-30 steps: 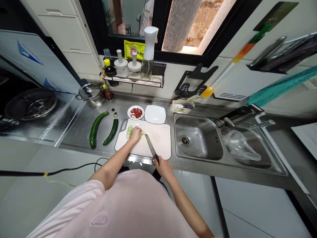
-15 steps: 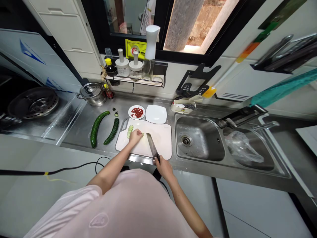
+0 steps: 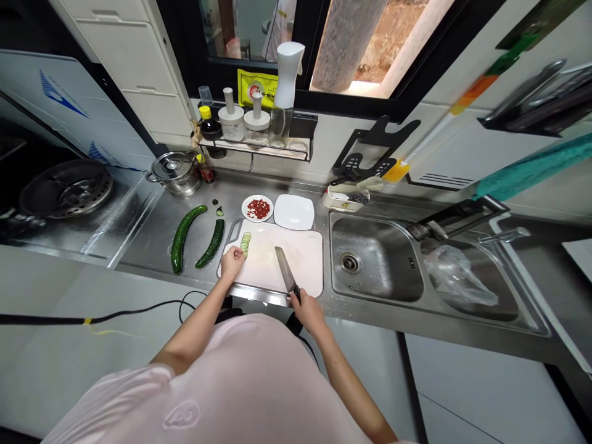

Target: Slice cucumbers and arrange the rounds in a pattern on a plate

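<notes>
My right hand (image 3: 306, 306) is wrapped round the black handle of a knife (image 3: 285, 267), whose blade lies over the right half of the white cutting board (image 3: 263, 274). Several pale green cucumber slices (image 3: 246, 239) overlap in a short row near the board's left side. At the lower end of that row, my left hand (image 3: 232, 262) pinches a slice at its fingertips. Two whole dark green cucumbers, a longer one (image 3: 182, 240) and a shorter one (image 3: 211, 245), rest on the steel counter left of the board. Small cucumber end pieces (image 3: 219, 211) lie above the shorter one.
Behind the board are a plate of chopped red pieces (image 3: 258, 208) and a white square plate (image 3: 294, 213). A lidded pot (image 3: 176, 174) stands back left, a pan (image 3: 67, 188) farther left. The sink (image 3: 377, 259) is at right, holding a plastic bag (image 3: 457, 277) in its second basin.
My left hand has moved left and slightly down, from the middle of the board to the row of slices. My right hand keeps the knife in nearly the same place.
</notes>
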A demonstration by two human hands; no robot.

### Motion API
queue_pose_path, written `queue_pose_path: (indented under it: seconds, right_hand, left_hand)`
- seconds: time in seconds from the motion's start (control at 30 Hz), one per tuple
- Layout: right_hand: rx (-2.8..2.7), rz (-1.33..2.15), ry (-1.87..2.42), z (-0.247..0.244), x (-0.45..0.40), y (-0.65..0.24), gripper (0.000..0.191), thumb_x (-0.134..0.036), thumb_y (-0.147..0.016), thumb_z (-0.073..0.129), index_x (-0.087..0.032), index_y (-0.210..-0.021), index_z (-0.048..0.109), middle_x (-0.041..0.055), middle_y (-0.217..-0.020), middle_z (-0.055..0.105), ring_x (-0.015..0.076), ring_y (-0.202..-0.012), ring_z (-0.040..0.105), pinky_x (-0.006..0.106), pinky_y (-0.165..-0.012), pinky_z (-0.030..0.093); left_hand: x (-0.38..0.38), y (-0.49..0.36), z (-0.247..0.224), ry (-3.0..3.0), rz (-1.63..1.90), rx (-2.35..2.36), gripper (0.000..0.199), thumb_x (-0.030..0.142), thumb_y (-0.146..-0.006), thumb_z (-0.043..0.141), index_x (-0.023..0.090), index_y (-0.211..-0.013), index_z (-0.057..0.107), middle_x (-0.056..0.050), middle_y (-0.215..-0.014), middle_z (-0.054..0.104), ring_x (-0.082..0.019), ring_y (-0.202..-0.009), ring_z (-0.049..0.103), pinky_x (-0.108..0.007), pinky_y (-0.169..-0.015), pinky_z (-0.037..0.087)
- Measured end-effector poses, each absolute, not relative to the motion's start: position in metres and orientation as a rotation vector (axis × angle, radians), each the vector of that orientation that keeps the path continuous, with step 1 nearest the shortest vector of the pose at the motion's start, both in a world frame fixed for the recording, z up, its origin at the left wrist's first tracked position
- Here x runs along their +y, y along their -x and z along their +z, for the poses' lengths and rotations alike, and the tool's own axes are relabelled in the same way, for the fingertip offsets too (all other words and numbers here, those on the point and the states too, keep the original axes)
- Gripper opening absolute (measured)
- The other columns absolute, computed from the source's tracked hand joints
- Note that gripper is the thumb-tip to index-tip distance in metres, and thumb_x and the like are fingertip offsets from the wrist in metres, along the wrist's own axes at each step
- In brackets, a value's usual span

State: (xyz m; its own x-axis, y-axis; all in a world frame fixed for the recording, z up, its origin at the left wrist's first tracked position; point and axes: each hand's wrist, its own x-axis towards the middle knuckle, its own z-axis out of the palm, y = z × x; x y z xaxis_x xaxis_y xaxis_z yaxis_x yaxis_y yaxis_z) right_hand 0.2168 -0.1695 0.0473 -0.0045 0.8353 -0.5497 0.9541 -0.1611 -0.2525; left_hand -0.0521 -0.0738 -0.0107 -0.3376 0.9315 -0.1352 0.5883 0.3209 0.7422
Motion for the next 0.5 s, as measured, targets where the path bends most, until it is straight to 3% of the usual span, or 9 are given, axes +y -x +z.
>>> queue_pose_path:
  seconds: [0.33, 0.5]
  right_hand:
    - [1.930, -0.979, -2.162, 0.042, -0.171, -0.220, 0.041, -0.049, -0.095, 0.028, -0.019, -0.102, 0.055, 0.0079, -0.091, 0.067, 0.0197, -0.086, 0.062, 0.024, -0.066, 0.036]
    - [1.833, -1.194, -2.485, 0.033, -0.166, -0.231, 0.039, -0.052, -0.089, 0.035, -0.020, -0.098, 0.056, 0.0056, -0.085, 0.067, 0.0194, -0.079, 0.061, 0.024, -0.064, 0.039]
  left_hand:
    - [-0.080, 0.056, -0.008, -1.431, 0.622, 2.182, 0.009, 0.027, -0.078, 0.056, 0.023, -0.086, 0.057, 0.001, -0.077, 0.065, -0.013, -0.069, 0.057, -0.022, -0.061, 0.035]
    - [-0.080, 0.056, -0.009, -1.468, 0.602, 2.213, 0.011, 0.025, -0.079, 0.055, 0.023, -0.090, 0.057, 0.000, -0.080, 0.065, -0.015, -0.073, 0.058, -0.023, -0.063, 0.034]
